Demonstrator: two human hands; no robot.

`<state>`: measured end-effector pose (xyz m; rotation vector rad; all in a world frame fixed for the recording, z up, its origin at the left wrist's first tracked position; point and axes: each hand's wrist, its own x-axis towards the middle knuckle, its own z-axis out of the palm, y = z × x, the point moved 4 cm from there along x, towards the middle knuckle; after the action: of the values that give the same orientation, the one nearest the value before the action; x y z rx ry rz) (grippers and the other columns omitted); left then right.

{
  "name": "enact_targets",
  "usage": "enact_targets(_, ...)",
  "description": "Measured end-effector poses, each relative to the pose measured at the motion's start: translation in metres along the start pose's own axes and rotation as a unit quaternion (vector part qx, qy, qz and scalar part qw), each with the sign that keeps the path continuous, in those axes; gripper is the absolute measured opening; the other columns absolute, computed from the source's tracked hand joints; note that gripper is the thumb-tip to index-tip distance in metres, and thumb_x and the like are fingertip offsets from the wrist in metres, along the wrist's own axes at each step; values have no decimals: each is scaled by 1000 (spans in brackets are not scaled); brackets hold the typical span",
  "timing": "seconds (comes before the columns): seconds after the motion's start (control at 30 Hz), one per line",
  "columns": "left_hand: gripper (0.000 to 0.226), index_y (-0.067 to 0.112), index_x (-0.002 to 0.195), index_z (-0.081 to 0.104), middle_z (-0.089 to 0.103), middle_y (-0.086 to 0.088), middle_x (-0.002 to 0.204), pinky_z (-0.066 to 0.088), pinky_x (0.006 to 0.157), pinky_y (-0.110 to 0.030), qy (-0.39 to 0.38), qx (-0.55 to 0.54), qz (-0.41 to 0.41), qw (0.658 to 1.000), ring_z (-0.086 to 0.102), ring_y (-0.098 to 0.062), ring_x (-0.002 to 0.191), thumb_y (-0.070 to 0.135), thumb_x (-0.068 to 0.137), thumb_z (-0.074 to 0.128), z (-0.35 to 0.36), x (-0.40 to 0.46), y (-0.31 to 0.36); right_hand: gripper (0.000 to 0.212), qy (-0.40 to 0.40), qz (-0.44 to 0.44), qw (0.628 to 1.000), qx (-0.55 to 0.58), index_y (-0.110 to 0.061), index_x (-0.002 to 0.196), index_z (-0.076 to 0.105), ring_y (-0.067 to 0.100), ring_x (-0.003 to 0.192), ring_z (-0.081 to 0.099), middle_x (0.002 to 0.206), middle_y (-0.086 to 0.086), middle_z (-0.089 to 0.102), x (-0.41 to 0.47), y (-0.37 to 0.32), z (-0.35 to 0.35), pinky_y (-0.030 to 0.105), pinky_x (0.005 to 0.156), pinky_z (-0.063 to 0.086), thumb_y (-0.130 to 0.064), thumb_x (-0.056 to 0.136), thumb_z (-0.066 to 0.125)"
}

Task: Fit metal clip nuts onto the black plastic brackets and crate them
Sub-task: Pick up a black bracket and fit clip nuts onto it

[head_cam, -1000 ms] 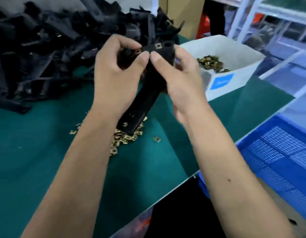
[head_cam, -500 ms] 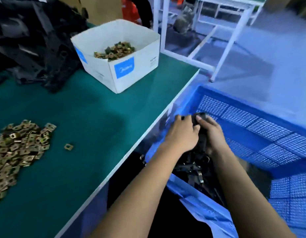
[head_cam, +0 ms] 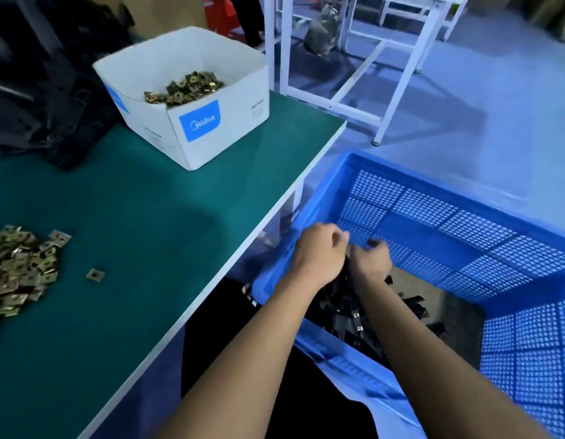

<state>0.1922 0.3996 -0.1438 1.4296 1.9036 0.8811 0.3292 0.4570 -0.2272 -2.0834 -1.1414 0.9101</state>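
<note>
Both hands are down inside the blue crate [head_cam: 430,236] beside the table. My left hand [head_cam: 319,253] is curled like a fist near the crate's left wall. Close beside it, my right hand [head_cam: 371,261] also has curled fingers. A black bracket [head_cam: 347,270] shows in the narrow gap between them; whether either hand grips it is hidden. More black brackets with clip nuts fitted [head_cam: 357,321] lie on the crate floor under my forearms. Loose brass clip nuts [head_cam: 18,274] are heaped on the green table [head_cam: 154,223] at the left, with one stray nut [head_cam: 95,274].
A white cardboard box [head_cam: 205,122] with more clip nuts stands at the back of the table. A heap of unfitted black brackets [head_cam: 43,83] fills the far left corner. A white metal frame [head_cam: 363,74] stands on the floor beyond the table's end.
I turned from the table to the crate on the right, carrying the fitted bracket down into it with both hands. The bracket now shows lower between my hands than half a second ago.
</note>
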Motion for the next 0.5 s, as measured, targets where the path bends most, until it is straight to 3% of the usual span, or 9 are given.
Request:
enact_targets(0.1,26,4,82,69,72,-10,83,54,76,-48,167,-124,109,972,69,-30,77,18,100,55,-66,-1,53,26,142,-212,959,124,-7,118,62,33,99,67,100,8,70,-40,-100,-33,37,88,45,-13,92,60)
enact_targets(0.2,28,6,82,67,70,-4,80,55,66,-44,321,-171,207,908,69,-25,67,22,98,51,-152,-23,84,19,173,-420,854,253,-15,109,60,15,75,60,83,-10,58,-107,-188,-59,27,75,46,-15,90,56)
enact_targets(0.27,27,5,81,67,69,-4,79,55,65,-44,409,-185,227,864,68,-25,68,20,96,50,-214,-46,81,19,118,-506,797,309,-23,107,54,5,71,56,79,-20,54,-166,-233,-55,26,71,45,-13,91,56)
enact_targets(0.33,24,2,80,67,70,-6,77,56,66,-46,482,-193,204,830,67,-26,71,14,94,53,-269,-74,59,21,35,-563,757,329,-22,108,55,6,71,57,79,-21,55,-228,-265,-32,28,69,45,-10,91,57)
enact_targets(0.5,22,8,76,71,69,1,70,50,73,-39,618,-100,31,779,62,-17,68,12,94,60,-370,-153,-35,22,-226,-615,708,263,-14,111,58,20,73,62,77,-4,64,-372,-297,70,46,72,52,-12,90,60)
